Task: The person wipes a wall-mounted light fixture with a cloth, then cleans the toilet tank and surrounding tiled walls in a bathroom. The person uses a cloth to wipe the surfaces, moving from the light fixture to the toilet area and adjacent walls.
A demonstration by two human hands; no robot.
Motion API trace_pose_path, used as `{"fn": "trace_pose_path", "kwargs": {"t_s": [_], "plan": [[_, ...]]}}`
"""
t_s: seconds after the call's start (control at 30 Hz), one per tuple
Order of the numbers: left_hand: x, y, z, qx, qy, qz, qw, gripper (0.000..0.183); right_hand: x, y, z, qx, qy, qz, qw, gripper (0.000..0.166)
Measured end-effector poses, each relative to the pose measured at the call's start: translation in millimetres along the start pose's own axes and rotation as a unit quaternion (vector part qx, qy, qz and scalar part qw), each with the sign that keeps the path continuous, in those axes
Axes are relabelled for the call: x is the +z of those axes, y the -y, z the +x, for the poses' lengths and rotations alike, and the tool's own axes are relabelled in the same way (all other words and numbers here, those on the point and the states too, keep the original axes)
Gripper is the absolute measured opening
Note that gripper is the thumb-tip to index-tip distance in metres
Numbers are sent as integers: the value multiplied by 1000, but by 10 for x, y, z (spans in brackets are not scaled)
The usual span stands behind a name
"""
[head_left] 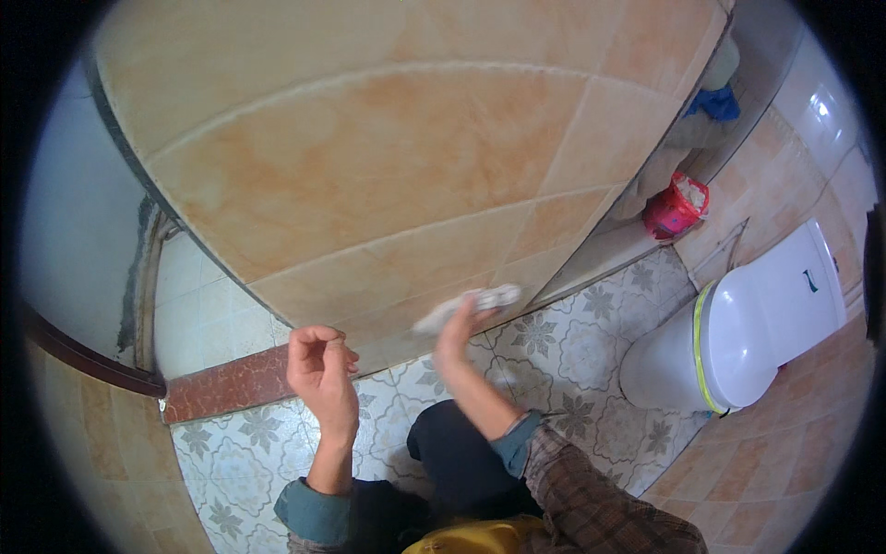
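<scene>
My right hand presses a white cloth to the lower part of the tiled wall, just above the floor. Slight blur covers the hand and the cloth, and some of the fingers are hidden. By the wall's lower left corner, my left hand is raised with its fingers curled in towards the thumb. Nothing shows in it. Whether its fingertips touch the wall edge cannot be told.
A reddish stone threshold lies in the doorway on the left. To the right stands a white toilet with a yellow-green band. Behind it, a red bucket sits on a ledge. Patterned tiles cover the floor.
</scene>
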State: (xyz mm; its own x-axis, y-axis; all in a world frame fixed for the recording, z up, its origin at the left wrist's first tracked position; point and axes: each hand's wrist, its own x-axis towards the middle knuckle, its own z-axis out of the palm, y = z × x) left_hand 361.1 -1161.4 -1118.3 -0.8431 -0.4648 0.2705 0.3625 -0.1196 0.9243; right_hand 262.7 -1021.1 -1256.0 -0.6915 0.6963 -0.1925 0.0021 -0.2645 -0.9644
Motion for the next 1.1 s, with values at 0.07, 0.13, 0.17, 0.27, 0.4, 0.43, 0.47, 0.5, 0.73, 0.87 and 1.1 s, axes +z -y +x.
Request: {"fn": "trace_pose_path", "kwargs": {"t_s": [0.07,0.13,0.17,0.27,0.4,0.43,0.47,0.5,0.73,0.87,1.1], "plan": [[-13,173,4,-14,2,30,999,5,90,-23,-419,17,75,-35,996,85],[-64,292,1,-19,7,55,998,5,2,167,-547,-68,145,-46,986,83],[-82,300,-9,-39,10,58,997,5,-64,234,-523,-113,178,-51,976,83],[-119,231,-7,-31,17,83,996,5,-316,520,58,-256,106,-109,955,73],[-195,184,-12,-32,-6,63,997,5,-422,1017,688,-343,-20,-96,934,66],[-204,208,-13,-40,-8,65,997,4,-358,1005,665,-385,-32,-128,913,66],[-232,217,-5,-45,-10,70,996,4,-270,941,607,-424,-43,-155,892,67],[-239,264,2,-54,-8,71,996,4,-260,718,462,-487,-3,-178,855,67],[-126,272,-72,-72,8,111,991,4,-782,-1068,794,-334,147,-320,874,72],[-188,227,-168,-85,4,147,985,4,-962,-1190,1753,-149,-100,-109,978,73],[-360,287,-344,-86,23,193,977,6,-754,-2727,1149,296,50,192,934,62]]}}
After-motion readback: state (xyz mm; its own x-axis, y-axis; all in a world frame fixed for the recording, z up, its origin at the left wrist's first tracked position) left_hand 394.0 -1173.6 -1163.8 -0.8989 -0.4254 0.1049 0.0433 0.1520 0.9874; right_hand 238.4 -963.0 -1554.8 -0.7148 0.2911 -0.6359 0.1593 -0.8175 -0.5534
